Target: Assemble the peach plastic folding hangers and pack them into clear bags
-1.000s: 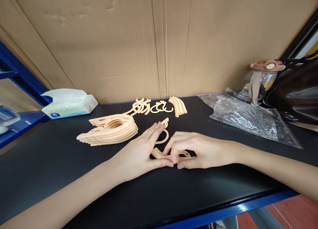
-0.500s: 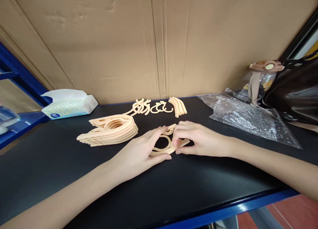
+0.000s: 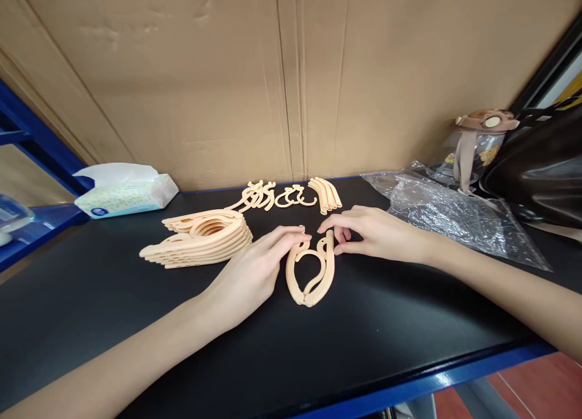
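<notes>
Likely a workshop: black bench (image 3: 409, 322), blue metal frame (image 3: 54, 148), cardboard wall (image 3: 182, 73); little beyond them shows.

Both hands (image 3: 261, 261) (image 3: 382, 234) at a beige folded hanger (image 3: 328, 278), hanger stack (image 3: 209, 243) at left, black tabletop (image 3: 386, 340)

1 head-worn camera supplies 1 view. Position: above and behind the fingers (image 3: 291, 239), on the person's own side of the surface (image 3: 373, 322). Orientation: forward and down. Range: near; both forearms (image 3: 150, 346) run into frame from its lower left and its right, and the fingers fall close to frame centre. Coverage: beyond the fingers, up to the cardboard (image 3: 182, 85); nearer than the fingers, down to the blue front edge (image 3: 436, 381) and, lower right, the red floor (image 3: 531, 382).
</notes>
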`<act>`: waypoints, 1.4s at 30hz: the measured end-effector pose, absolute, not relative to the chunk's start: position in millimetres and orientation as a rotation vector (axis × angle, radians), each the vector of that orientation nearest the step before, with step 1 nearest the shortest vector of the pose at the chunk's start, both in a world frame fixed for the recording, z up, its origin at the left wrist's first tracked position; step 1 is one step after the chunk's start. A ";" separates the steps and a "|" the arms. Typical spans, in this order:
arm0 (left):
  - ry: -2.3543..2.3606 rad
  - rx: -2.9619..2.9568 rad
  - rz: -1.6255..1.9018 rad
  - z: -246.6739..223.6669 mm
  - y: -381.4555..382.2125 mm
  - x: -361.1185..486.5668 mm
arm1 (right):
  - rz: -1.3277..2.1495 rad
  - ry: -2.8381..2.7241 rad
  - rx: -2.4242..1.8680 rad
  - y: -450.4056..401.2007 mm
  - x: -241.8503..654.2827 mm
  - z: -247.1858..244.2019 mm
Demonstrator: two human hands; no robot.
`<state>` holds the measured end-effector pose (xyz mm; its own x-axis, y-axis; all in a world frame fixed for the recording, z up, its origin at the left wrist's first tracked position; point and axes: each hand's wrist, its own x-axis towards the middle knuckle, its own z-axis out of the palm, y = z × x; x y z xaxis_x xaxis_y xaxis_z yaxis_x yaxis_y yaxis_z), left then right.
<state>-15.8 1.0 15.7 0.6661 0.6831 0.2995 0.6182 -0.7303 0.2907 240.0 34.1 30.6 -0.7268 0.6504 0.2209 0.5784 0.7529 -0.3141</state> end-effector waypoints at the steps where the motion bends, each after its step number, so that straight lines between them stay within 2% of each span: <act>1: 1.076 2.720 0.586 15.1 1.4 -15.5 | 0.322 -2.634 -0.985 34.3 241.1 30.4; 13: 0.997 2.721 0.563 17.6 -1.7 -11.0 | 0.298 -2.567 -0.957 33.4 239.9 26.0; 24: 1.095 2.632 0.417 15.6 -4.3 -11.2 | 0.798 -2.542 -0.755 18.9 225.9 28.0; 28: 1.130 2.660 0.395 19.1 -4.0 -9.9 | 0.794 -2.437 -0.756 17.2 224.0 27.1; 37: 1.127 2.892 0.607 25.7 -4.8 -13.0 | 0.665 -2.292 -1.184 31.1 234.1 25.2; 39: 1.164 2.951 0.680 30.1 -5.1 -14.5 | 0.718 -2.272 -1.178 32.3 235.1 26.5; 42: 1.222 2.997 0.744 35.5 -5.6 -16.8 | 0.980 -2.212 -1.049 32.4 233.6 29.1</act>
